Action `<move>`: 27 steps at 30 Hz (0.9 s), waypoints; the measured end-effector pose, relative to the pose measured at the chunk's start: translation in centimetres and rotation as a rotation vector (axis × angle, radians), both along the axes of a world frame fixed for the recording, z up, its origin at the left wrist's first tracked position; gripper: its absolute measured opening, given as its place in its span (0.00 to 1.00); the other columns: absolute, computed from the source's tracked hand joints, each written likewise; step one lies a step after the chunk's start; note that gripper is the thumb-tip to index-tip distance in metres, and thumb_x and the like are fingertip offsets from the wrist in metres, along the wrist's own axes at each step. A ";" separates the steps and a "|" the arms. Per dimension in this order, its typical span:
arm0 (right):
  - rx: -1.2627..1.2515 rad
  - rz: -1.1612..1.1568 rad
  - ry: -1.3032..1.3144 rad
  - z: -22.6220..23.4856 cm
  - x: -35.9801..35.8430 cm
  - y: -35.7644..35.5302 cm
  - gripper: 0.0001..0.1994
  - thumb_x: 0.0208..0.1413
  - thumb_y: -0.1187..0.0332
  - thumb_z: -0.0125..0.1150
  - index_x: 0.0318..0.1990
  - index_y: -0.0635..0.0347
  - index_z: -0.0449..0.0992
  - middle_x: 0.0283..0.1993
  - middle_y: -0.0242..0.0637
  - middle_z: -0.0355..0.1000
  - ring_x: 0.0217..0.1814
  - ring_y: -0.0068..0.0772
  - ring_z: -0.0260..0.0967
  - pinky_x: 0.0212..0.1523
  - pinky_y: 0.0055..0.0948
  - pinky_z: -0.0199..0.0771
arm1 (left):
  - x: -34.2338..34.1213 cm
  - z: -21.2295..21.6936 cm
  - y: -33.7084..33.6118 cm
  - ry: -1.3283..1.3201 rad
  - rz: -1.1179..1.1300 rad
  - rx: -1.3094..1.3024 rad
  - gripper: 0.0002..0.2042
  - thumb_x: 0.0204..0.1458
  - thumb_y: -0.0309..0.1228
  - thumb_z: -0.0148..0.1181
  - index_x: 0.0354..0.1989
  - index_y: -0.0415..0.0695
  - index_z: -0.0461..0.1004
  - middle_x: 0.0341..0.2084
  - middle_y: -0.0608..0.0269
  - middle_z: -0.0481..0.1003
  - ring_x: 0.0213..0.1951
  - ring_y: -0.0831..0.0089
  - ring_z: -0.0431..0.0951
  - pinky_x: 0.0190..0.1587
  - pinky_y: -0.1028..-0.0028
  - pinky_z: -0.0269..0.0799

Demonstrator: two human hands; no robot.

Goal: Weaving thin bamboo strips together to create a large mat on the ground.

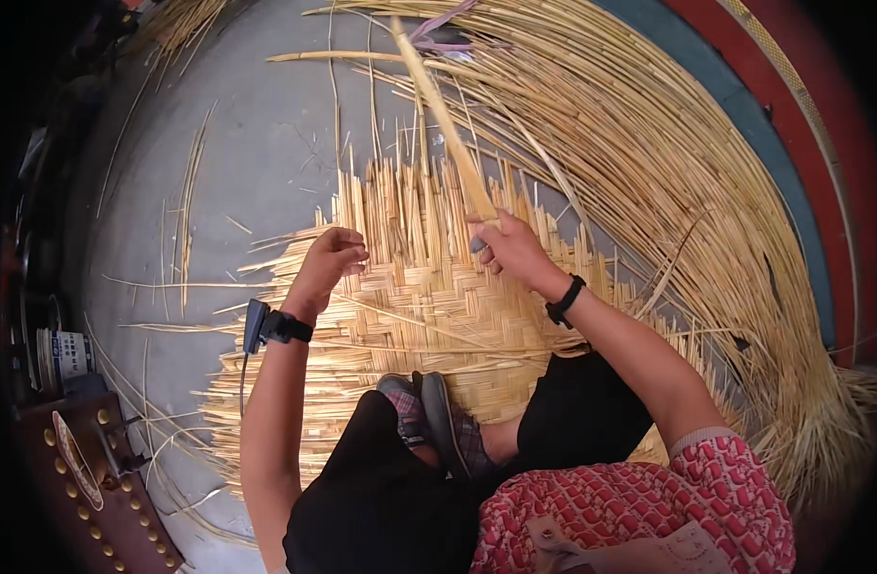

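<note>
Under me spreads a partly woven reed mat (429, 306), with a herringbone pattern in the middle and loose strip ends round its edge. Over its far right part, my right hand (515, 251) is closed round the near end of a long, flat, pale-yellow stick (438, 105), which points away and slightly left. Something small and grey shows at those fingers; I cannot make it out. My left hand (331, 263) hovers by the mat's far left edge, fingertips pinched together. Whether a strip is between them is hidden. One loose reed strip (410, 320) lies slantwise across the weave.
A large bundle of long reeds (649, 163) curves along the right side. Loose reeds (187, 215) are scattered on the grey floor (257, 124) at left. At lower left stands a brown studded box (99, 488). My shoes (443, 421) rest on the mat.
</note>
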State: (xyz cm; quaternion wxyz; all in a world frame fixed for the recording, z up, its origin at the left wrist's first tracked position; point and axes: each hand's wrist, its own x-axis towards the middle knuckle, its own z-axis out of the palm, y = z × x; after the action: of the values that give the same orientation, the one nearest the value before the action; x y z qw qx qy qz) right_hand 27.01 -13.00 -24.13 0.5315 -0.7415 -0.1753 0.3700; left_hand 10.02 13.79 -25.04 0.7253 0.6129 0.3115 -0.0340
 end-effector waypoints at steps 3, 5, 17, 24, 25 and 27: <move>-0.135 -0.039 0.037 -2.7 3.7 1.2 0.17 0.65 0.64 0.50 0.56 0.60 0.72 0.31 0.32 0.72 0.24 0.21 0.71 0.20 0.21 0.70 | 4.0 -3.9 -0.4 0.103 0.000 0.069 0.05 0.57 0.25 0.58 0.38 0.40 0.68 0.33 0.63 0.72 0.35 0.74 0.78 0.36 0.76 0.78; -0.169 -0.011 0.048 -4.2 3.7 2.2 0.16 0.63 0.63 0.51 0.53 0.61 0.74 0.29 0.34 0.72 0.25 0.24 0.72 0.23 0.26 0.70 | 5.7 -6.3 -0.8 0.067 0.097 0.109 0.07 0.53 0.25 0.59 0.33 0.39 0.67 0.27 0.62 0.72 0.28 0.75 0.76 0.29 0.75 0.74; 0.104 -0.203 0.419 -7.4 4.3 3.3 0.14 0.68 0.62 0.47 0.51 0.61 0.71 0.41 0.34 0.73 0.34 0.24 0.69 0.35 0.27 0.74 | 9.3 -6.2 -1.5 0.226 -0.380 1.040 0.10 0.52 0.28 0.58 0.43 0.47 0.72 0.36 0.50 0.78 0.35 0.50 0.78 0.35 0.58 0.73; 0.158 -0.347 0.343 -4.6 2.5 3.5 0.13 0.67 0.64 0.46 0.52 0.63 0.68 0.45 0.38 0.71 0.36 0.28 0.73 0.35 0.26 0.77 | 8.6 -6.5 -2.3 0.024 -0.357 1.215 0.06 0.49 0.23 0.54 0.34 0.36 0.72 0.28 0.48 0.74 0.34 0.52 0.76 0.37 0.64 0.73; 0.098 -0.299 0.301 -4.7 2.4 3.7 0.13 0.67 0.64 0.45 0.52 0.64 0.67 0.44 0.38 0.70 0.35 0.29 0.74 0.32 0.27 0.77 | 8.4 -7.0 -1.8 0.029 -0.354 1.220 0.06 0.49 0.23 0.54 0.34 0.36 0.72 0.28 0.48 0.74 0.34 0.52 0.76 0.37 0.64 0.73; 0.044 -0.249 0.256 -5.3 2.4 4.5 0.13 0.68 0.65 0.45 0.52 0.64 0.66 0.43 0.38 0.70 0.34 0.30 0.74 0.30 0.27 0.77 | 8.1 -8.3 -0.5 -0.006 -0.243 0.724 0.05 0.50 0.24 0.53 0.32 0.37 0.73 0.31 0.49 0.74 0.33 0.59 0.76 0.36 0.67 0.72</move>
State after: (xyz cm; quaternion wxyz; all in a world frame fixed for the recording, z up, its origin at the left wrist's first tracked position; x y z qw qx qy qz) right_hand 29.43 -8.55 -29.39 0.6074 -0.6924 -0.0212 0.3889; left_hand 18.17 13.32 -33.34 0.4534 0.8620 0.2265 -0.0058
